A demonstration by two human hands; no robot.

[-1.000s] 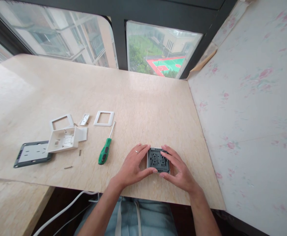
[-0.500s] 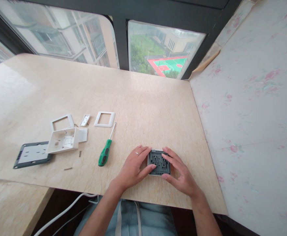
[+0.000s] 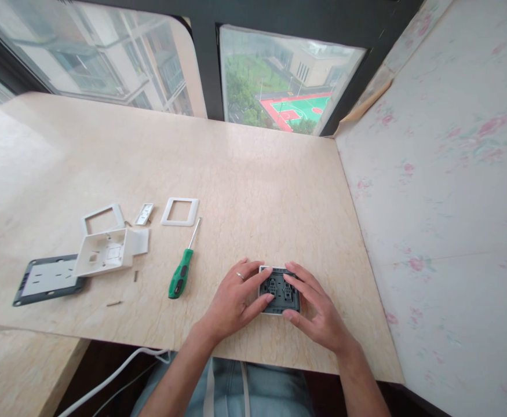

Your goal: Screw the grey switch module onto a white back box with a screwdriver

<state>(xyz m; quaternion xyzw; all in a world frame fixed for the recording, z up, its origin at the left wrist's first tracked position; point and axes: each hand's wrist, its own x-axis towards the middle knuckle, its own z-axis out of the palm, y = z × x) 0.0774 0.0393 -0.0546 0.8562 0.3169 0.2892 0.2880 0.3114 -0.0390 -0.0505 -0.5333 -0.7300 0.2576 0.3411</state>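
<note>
A square grey switch module (image 3: 279,288) with two dark mechanisms lies flat on the marble-patterned table (image 3: 253,174) near its front edge. My left hand (image 3: 234,298), with a ring on one finger, grips the module's left side, fingers curled over its top and bottom edges. My right hand (image 3: 314,307) grips the right side, its fingertips resting on the module's face. A green-handled screwdriver (image 3: 182,269) lies to the left of my left hand, tip pointing away from me.
At the left lie a white back box (image 3: 105,252), a dark-framed socket plate (image 3: 47,278), two white frames (image 3: 179,211) (image 3: 101,217), a small white clip (image 3: 144,214) and loose screws (image 3: 135,275). A floral-papered wall (image 3: 444,191) bounds the right. Windows stand behind. A white cable (image 3: 109,370) hangs below the table.
My fingers have shifted further onto the switch module's face, and the module sits slightly nearer the front edge. The view has tilted a little; the other parts stay where they were.
</note>
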